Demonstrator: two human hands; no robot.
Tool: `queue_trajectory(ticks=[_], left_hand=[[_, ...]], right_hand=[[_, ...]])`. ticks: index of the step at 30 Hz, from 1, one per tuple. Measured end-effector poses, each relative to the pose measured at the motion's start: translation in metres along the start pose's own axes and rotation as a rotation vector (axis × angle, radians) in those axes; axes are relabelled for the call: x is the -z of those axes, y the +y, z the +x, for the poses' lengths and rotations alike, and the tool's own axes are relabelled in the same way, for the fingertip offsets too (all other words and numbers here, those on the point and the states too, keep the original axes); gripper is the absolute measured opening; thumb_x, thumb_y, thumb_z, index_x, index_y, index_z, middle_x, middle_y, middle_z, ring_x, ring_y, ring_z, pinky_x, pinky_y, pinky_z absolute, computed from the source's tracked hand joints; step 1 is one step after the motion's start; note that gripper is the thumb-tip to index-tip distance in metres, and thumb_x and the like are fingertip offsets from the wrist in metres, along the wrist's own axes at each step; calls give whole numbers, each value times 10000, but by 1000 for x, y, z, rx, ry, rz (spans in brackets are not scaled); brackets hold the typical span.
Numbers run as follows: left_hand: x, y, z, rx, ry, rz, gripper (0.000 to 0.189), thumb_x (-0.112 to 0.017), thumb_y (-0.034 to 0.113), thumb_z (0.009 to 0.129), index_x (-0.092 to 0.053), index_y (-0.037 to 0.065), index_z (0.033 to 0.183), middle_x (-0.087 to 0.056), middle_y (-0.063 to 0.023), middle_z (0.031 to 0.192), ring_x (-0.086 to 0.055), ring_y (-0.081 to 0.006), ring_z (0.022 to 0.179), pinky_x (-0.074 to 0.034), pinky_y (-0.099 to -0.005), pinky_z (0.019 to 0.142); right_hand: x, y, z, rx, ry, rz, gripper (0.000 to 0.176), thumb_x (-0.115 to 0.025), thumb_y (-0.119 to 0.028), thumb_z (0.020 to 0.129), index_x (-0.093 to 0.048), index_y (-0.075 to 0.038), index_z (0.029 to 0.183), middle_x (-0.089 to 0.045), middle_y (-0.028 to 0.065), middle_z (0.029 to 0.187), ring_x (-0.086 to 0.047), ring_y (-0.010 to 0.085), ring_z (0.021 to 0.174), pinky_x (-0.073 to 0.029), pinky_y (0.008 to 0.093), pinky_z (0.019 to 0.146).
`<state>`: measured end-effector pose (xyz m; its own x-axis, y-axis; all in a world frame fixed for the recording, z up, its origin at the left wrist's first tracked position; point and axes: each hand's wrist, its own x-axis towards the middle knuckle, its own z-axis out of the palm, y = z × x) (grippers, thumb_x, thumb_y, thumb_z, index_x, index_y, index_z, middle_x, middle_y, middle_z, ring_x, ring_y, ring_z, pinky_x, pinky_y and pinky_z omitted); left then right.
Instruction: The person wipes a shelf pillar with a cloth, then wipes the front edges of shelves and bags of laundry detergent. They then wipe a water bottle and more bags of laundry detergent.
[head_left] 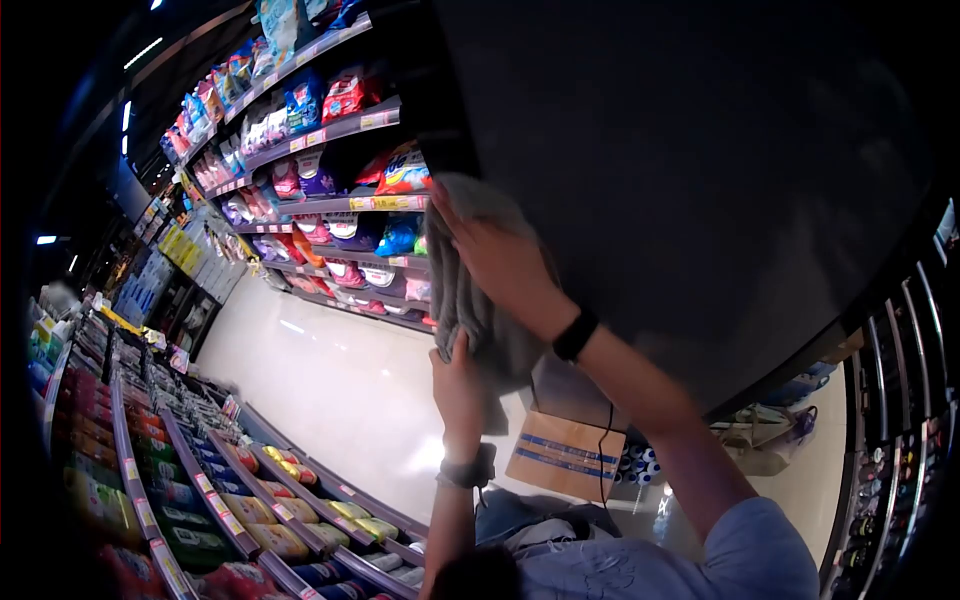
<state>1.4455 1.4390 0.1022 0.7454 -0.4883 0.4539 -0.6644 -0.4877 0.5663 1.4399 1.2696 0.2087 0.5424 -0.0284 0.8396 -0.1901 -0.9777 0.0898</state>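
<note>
A grey cloth (454, 285) hangs in folds in front of me, beside the edge of a large dark panel (690, 190). My right hand (505, 265), with a black band on the wrist, lies over the cloth's upper part, fingers pointing up and left and closed on it. Lower down, my left hand (458, 385), with a dark bracelet, pinches the cloth's lower folds between thumb and fingers. Part of the cloth is hidden behind my right hand and forearm.
Shelves (330, 205) with colourful bags stand ahead to the left. Lower left, another shelf row (215, 490) holds bottles and packs. A cardboard box (565, 455) with blue tape sits on the pale floor (330, 370), a dark cable over it. More racks (895, 440) stand at right.
</note>
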Motion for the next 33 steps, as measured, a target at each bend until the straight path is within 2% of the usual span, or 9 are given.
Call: queue_trajectory(ticks=[4, 8, 12, 20, 25, 26, 27, 30, 33], left_hand=[[-22, -28, -16, -63, -140, -54, 526, -500, -18, 835, -511, 120, 1342, -507, -245, 1071, -565, -423, 913, -480, -467, 764], [-38, -58, -12, -62, -279, -92, 532, -510, 18, 849, -512, 199, 1350, -514, -254, 1149, -568, -436, 993, -499, -464, 797], [-43, -83, 15, -201, -333, -215, 549, -516, 14, 837, -530, 244, 1335, -493, -261, 1217, -561, -465, 1033, -506, -471, 823], [-26, -63, 106, -577, -244, -589, 635, -549, -49, 723, -592, 240, 1286, -473, -320, 1184, -528, -496, 1053, -478, -472, 838], [22, -11, 158, -686, -41, -735, 582, -514, -113, 720, -588, 90, 1261, -458, -299, 1250, -451, -475, 1176, -371, -469, 1010], [28, -3, 164, -679, 11, -759, 553, -503, -119, 749, -580, 69, 1264, -445, -298, 1275, -459, -458, 1182, -367, -452, 1014], [33, 5, 170, -684, 35, -799, 531, -491, -124, 772, -575, 59, 1263, -439, -296, 1285, -468, -452, 1179, -362, -450, 1019], [32, 11, 173, -661, 21, -772, 497, -487, -113, 797, -563, 51, 1261, -438, -319, 1267, -472, -476, 1153, -370, -457, 1007], [16, 0, 161, -629, -54, -666, 468, -500, -96, 798, -562, 47, 1240, -434, -330, 1247, -483, -501, 1115, -397, -460, 975]], right_hand=[[-3, -6, -46, -20, -66, 11, 752, -587, -217, 892, -198, -161, 1533, -610, 34, 1017, -619, 175, 669, -501, 268, 584], [-21, -14, -92, -73, -243, -233, 654, -579, -251, 893, -331, -185, 1495, -494, -13, 1422, -603, 111, 614, -479, 212, 563], [-25, -24, -95, -186, -322, -336, 630, -618, -299, 870, -409, -167, 1450, -433, -14, 1478, -637, 108, 811, -522, 241, 674], [30, -30, 21, -309, -173, -488, 788, -679, -314, 803, -323, -193, 1495, -347, -15, 1534, -637, 112, 892, -510, 233, 714], [77, -4, 142, -134, 223, -422, 813, -704, -296, 797, -305, -128, 1486, -302, 62, 1546, -483, 268, 1269, -478, 342, 914], [85, 0, 159, -118, 227, -409, 802, -697, -243, 818, -290, -110, 1496, -298, 109, 1542, -326, 323, 1393, -372, 405, 1055], [84, 8, 172, -40, 333, -507, 792, -701, -324, 802, -325, -130, 1472, -319, 57, 1534, -468, 277, 1284, -463, 373, 934], [86, -2, 177, -78, 277, -512, 758, -606, -371, 887, -251, -100, 1500, -252, 137, 1549, -324, 309, 1351, -281, 390, 1079], [59, -6, 147, -193, 232, -478, 793, -680, -343, 815, -308, -146, 1487, -300, 47, 1547, -503, 249, 1228, -466, 368, 911]])
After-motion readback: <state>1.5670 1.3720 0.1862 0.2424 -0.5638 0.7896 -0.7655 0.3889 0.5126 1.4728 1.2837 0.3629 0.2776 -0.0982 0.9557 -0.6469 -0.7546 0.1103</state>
